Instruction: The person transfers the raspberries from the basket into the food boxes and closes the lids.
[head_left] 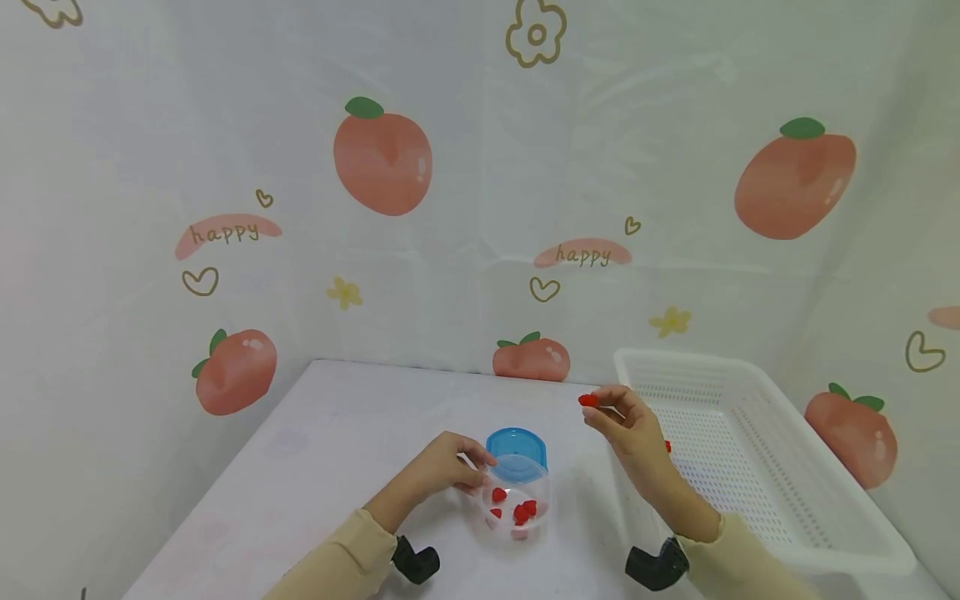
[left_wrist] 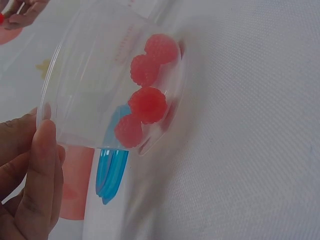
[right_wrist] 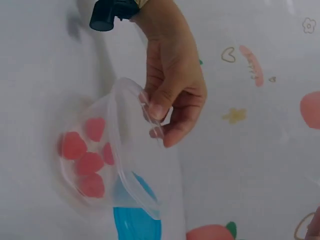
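Observation:
A clear plastic cup point(head_left: 510, 483) stands upright on the table, with several red raspberries point(left_wrist: 147, 105) at its bottom. My left hand point(head_left: 446, 467) pinches the cup's rim at its left side; thumb and fingers straddle the rim in the right wrist view. Above and to the right of the cup, my right hand point(head_left: 630, 429) is raised, holding one red raspberry point(head_left: 588, 400) between thumb and fingertips. Just behind the cup is a blue plastic container or lid point(head_left: 516, 440), partly seen through the cup's wall.
At the right stands a white perforated basket point(head_left: 832, 454). A bit of red point(head_left: 667, 447) shows in it beside my right wrist; my arm hides part of the basket. A white printed curtain point(head_left: 465, 208) hangs behind the white table point(head_left: 360, 417).

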